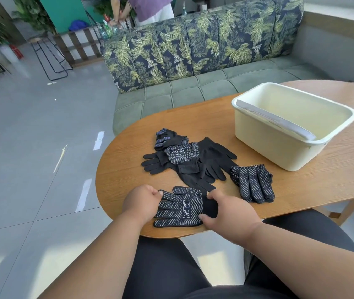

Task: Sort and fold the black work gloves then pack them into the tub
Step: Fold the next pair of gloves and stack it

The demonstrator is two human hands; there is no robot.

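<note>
The left hand (142,201) holds the fingertip end of a black knitted work glove with white grip dots and a white printed label (181,209); its fingers are curled over the ends of the glove's fingers, with the thumb on top near the edge. The right hand (225,209) holds the other end, the plain black cuff, with the thumb on one side of the cuff and the fingers bent round the other side, so the cuff is pinched between them. The glove lies flat on the near edge of the oval wooden table (301,190), dotted side up. Its long axis runs from left to right between the two hands, fingers pointing to the left hand and cuff to the right hand.

I judge that a fold across the middle of this axis is the next step, and either hand can bring its end over to the other.

Beyond the hands, a loose pile of black gloves, some dotted and some plain, (193,162) lies in the middle of the table. To the right of the pile is a small stack of dotted gloves laid together (252,183). The pale cream rectangular plastic tub (264,152) stands further back on the right, nearer to the right hand. No glove is visible inside it, so the packing is not yet begun.
</note>
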